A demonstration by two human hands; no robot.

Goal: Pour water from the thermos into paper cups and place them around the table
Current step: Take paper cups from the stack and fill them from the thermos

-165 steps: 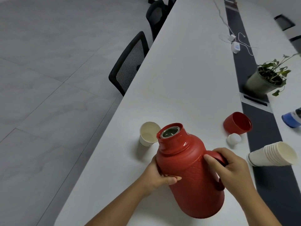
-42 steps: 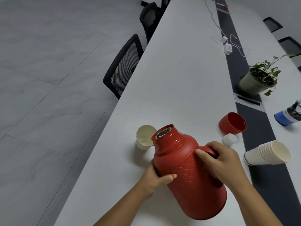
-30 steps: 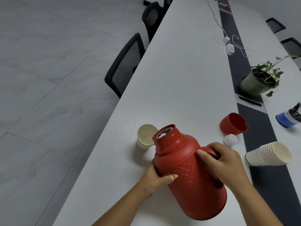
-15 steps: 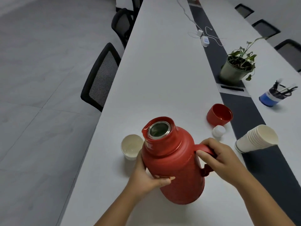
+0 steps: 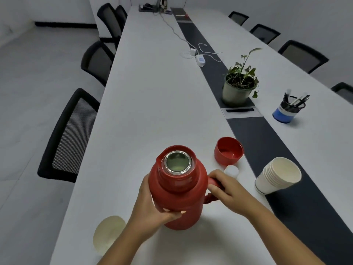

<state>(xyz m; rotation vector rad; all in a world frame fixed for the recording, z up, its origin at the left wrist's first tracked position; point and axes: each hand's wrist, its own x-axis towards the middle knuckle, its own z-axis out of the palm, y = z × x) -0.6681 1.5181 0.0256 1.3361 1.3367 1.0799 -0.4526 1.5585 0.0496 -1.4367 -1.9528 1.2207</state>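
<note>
- Head view: red thermos (image 5: 178, 190) stands upright on the white table (image 5: 152, 104), mouth open, no lid on. It's the landmark for all below.
- Your left hand (image 5: 152, 205) is wrapped round the thermos body, thumb across the front. Your right hand (image 5: 227, 190) is closed on the handle at its right side. Both grips firm, holding the thermos.
- Single paper cup (image 5: 108, 236) sits near-left of the thermos, close to the table edge, partly behind your left forearm. Blurred, so can't tell how much water is in it.
- Red lid cup (image 5: 228, 151) lies open just beyond-right of the thermos; white stopper (image 5: 231, 171) is between it and your right hand.
- Stack of paper cups (image 5: 278, 175) lies on its side further right, on the dark centre strip (image 5: 254, 134).
- Well beyond the thermos: potted plant (image 5: 239, 87), pen holder (image 5: 288, 109), charger w/ cables (image 5: 199, 59).
- Progress, my read: early. At most one cup served, maybe poured; none set at seats further round the table.
- Left to do: pull cups off the stack, pour each, place them round.
- Count: 1 thermos, 1 loose cup, 1 stack (approx. 8 rims, hard to be sure), 1 lid cup, 1 stopper.
</note>
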